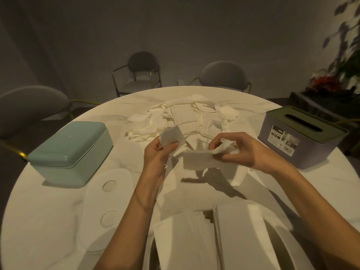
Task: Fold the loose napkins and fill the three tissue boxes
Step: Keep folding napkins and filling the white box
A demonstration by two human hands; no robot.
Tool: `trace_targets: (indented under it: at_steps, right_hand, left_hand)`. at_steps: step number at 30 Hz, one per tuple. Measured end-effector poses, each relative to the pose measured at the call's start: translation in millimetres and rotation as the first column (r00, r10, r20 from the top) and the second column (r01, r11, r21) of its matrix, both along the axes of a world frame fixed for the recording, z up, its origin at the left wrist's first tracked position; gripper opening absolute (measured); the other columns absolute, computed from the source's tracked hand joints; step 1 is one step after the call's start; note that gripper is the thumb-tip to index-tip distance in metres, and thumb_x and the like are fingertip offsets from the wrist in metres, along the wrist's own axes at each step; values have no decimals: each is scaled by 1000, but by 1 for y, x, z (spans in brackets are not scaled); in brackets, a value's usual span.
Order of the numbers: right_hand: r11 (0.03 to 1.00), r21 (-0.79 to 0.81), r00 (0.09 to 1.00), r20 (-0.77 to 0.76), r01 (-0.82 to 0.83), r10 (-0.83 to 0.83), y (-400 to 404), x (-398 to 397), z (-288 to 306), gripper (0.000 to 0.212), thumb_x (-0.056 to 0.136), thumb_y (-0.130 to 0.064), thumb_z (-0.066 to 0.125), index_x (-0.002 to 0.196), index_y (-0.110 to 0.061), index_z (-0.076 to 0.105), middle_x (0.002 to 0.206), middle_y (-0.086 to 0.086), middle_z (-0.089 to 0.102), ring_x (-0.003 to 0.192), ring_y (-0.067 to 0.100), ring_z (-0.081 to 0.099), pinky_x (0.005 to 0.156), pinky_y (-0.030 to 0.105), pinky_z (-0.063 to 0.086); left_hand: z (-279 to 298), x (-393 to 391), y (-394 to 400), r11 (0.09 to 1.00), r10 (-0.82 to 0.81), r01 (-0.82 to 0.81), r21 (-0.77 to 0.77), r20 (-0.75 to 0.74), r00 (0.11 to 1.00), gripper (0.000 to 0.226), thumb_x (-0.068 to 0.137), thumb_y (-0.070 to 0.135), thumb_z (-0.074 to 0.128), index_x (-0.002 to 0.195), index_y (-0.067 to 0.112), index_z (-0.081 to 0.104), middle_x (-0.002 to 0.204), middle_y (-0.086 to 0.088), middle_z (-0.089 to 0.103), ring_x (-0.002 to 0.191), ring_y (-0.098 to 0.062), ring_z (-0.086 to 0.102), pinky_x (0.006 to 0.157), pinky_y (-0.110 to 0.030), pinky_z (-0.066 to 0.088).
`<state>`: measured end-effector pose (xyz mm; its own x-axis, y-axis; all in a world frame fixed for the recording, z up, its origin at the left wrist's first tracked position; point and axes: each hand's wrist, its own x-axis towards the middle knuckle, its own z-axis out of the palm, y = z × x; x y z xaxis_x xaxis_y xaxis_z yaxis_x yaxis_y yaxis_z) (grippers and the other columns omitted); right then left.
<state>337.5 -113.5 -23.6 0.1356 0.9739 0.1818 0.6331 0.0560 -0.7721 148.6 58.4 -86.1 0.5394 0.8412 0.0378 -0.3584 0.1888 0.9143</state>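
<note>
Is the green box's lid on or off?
On. The green box has its lid sitting flat and closed on top, so nothing inside shows.

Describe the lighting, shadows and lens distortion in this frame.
Head view: dim, warm light; the round white table bows at its edges from wide-angle distortion; the left hand and right hand, each holding a white paper napkin, cast dark shadows toward the camera; small glints mark the mint-green lidded tissue box; background chairs stay murky.
</note>
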Motion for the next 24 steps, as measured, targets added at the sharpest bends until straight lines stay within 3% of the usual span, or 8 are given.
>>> trace_targets:
  at_steps: [3,6,10,14,20,24]
  right_hand:
    - [997,52,998,33,-54,53,3,-3,-1,18,90,-22,76,105,-32,74,108,-13,72,110,16,63,101,40,50]
    - [992,78,994,52,-100,96,4,-5,-1,18,90,-29,73,106,-39,72,110,-14,72,109,18,64,100,49,52]
    - [988,73,989,51,-139,136,3,-6,0,25,91,-41,67,115,-39,73,118,-14,71,115,20,63,102,41,53]
    - [993,42,991,85,-107,103,3,-5,0,30,84,-55,69,113,-47,63,116,-19,66,111,15,61,98,42,54]
    - [973,78,975,64,-216,212,2,-10,6,31,86,-53,71,112,-36,73,112,-8,73,106,26,64,94,51,53]
    - [989,54,989,53,-139,137,8,-15,3,33,79,-54,74,107,-37,72,105,-14,72,100,16,64,86,35,54]
  left_hand:
    - [-3,2,1,986,-46,54,157,-53,998,38,76,-11,69,105,12,78,94,-4,77,88,-19,71,79,-32,54]
    - [-5,3,0,977,-93,106,184,-77,993,46,64,-8,59,94,19,81,97,-5,78,90,-19,72,75,-30,58]
    - [-6,5,2,966,-55,90,244,-148,987,40,65,5,82,101,23,79,104,-3,79,101,-25,71,91,-41,56]
    - [-5,6,1,971,-33,74,226,-180,983,41,80,-15,75,99,21,78,102,-2,79,103,-29,71,94,-46,58]
    - [-6,6,-4,949,-118,167,267,-191,975,42,79,-10,72,111,17,73,109,-4,76,103,-23,69,89,-38,59]
    - [-1,8,-18,922,-210,288,260,-289,934,16,95,11,72,110,9,75,96,-6,76,85,-17,71,72,-27,56]
